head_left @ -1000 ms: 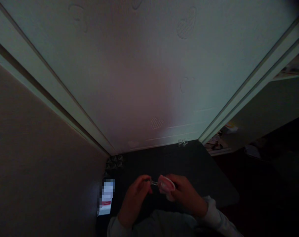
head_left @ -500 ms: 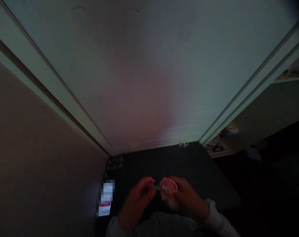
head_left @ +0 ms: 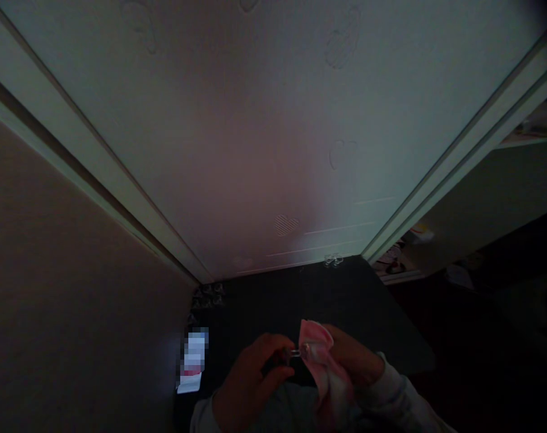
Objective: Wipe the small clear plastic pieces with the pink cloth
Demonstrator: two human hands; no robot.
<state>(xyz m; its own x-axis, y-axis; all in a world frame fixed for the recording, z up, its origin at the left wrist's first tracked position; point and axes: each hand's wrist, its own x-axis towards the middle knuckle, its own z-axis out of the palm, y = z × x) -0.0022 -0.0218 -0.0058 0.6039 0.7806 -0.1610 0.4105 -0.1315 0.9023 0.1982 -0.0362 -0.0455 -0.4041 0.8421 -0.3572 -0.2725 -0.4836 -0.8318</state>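
We have a small glass (head_left: 295,353) between our two hands, its thin stem crossing the gap over the near part of the dark table (head_left: 273,294). Our left hand (head_left: 257,373) pinches one end between thumb and fingers (how firmly, we cannot tell in this dim light), while our right hand (head_left: 357,358) grips a pink cloth (head_left: 330,376) against the other end, its loose part hanging toward our body. We judge the step in hand to be wiping that end. Carrying on would call for a steady left pinch and a gentle turn of cloth or glass, with little sideways force on the stem. More clear pieces (head_left: 207,294) sit grouped at the table's far left corner, with a bright, blurred-out object (head_left: 192,361) nearer us.
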